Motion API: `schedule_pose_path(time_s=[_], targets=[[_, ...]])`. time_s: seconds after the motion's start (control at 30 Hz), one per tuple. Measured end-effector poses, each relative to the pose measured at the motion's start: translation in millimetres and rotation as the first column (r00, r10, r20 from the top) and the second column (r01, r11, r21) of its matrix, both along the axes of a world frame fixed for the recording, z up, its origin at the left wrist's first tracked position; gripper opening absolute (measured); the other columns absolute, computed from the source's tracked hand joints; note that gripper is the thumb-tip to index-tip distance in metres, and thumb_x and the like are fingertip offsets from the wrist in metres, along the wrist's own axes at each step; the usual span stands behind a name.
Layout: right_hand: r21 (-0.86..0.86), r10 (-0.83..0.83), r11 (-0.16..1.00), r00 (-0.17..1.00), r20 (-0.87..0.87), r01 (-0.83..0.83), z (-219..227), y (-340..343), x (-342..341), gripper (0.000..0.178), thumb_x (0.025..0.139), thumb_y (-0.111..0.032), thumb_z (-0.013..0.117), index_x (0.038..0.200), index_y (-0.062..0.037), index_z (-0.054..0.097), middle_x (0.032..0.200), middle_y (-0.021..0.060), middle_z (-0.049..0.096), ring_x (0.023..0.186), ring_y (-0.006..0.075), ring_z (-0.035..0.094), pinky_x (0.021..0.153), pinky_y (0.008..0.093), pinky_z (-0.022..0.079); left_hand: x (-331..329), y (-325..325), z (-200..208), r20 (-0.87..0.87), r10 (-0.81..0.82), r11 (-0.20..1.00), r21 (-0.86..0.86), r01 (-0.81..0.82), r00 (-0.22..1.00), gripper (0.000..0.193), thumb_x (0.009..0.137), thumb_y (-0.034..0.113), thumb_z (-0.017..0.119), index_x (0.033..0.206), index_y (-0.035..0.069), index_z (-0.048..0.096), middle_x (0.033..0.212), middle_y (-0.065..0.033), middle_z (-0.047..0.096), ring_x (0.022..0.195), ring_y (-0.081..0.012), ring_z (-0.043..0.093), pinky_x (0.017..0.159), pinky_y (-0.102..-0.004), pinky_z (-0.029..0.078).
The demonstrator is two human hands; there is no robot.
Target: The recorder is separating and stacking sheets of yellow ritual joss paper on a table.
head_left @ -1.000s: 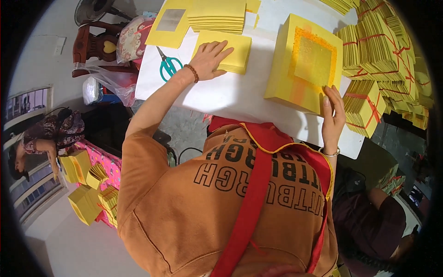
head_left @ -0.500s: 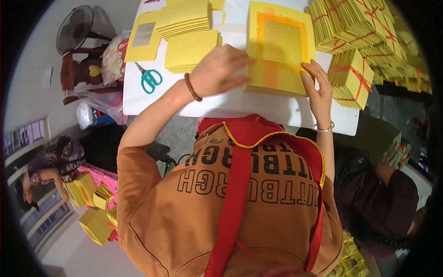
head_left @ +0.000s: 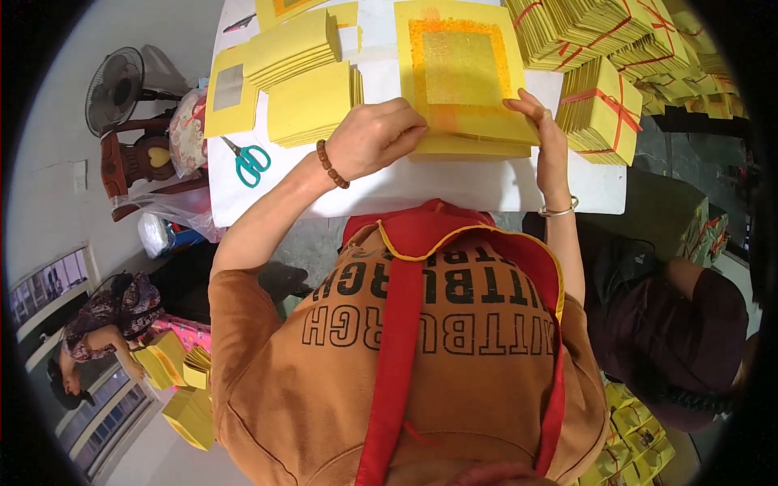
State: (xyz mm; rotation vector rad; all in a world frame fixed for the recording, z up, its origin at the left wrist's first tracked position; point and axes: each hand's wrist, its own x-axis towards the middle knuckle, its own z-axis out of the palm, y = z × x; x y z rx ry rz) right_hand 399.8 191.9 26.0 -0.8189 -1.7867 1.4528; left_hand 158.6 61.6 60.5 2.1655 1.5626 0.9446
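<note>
A yellow paper sheet with an orange-bordered square (head_left: 466, 69) lies on top of a pile of yellow paper (head_left: 478, 151) at the table's near side. Its near edge stands slightly apart from the layer below. My left hand (head_left: 377, 138), wearing a beaded bracelet, is closed with its fingertips pinched at the sheet's near left corner. At the near right corner, my right hand (head_left: 549, 146), with a silver bangle, grips the sheet's edge between thumb and fingers. Left of the pile are two stacks of folded yellow paper (head_left: 293, 49) and teal-handled scissors (head_left: 250, 162), their blades partly spread.
Red-tied yellow bundles (head_left: 604, 109) crowd the right side of the white table (head_left: 454, 190). At far left lies a yellow sheet with a silver square (head_left: 229, 101). A fan (head_left: 115, 91) and wooden chair stand beyond. Another person (head_left: 113, 320) works at lower left; a dark-clothed person (head_left: 673, 348) is at right.
My left hand has come from a blurred, looser pose to a pinch at the sheet's near left corner. The sheet's near edge now shows raised from the layer below. The whole view has shifted slightly.
</note>
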Motion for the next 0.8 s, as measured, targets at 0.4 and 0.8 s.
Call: schedule_pose_path(time_s=[0.4, 0.8], targets=[[0.134, 0.026, 0.990, 0.996, 0.088, -0.038, -13, 5, 1, 0.031, 0.081, -0.014, 0.064, 0.111, -0.0053, 0.061, 0.120, 0.0115, 0.055, 0.124, 0.0226, 0.041, 0.103, 0.0350, 0.031, -3, 10, 2, 0.259, 0.270, 0.893, -0.427, -0.140, 0.927, 0.021, 0.086, 0.017, 0.055, 0.084, -0.003, 0.063, 0.062, -0.0096, 0.060, 0.057, -0.0155, 0.062, 0.052, -0.0281, 0.047], [0.213, 0.043, 0.974, 0.989, 0.145, -0.074, -10, 8, 0, 0.044, 0.066, 0.007, 0.069, 0.106, -0.0083, 0.063, 0.117, 0.0051, 0.058, 0.122, 0.0224, 0.042, 0.101, 0.0335, 0.035, -11, 14, -3, 0.416, 0.269, 0.869, -0.494, -0.033, 0.869, 0.026, 0.086, 0.019, 0.053, 0.086, -0.004, 0.063, 0.062, -0.0078, 0.062, 0.056, -0.0141, 0.063, 0.052, -0.0272, 0.048]])
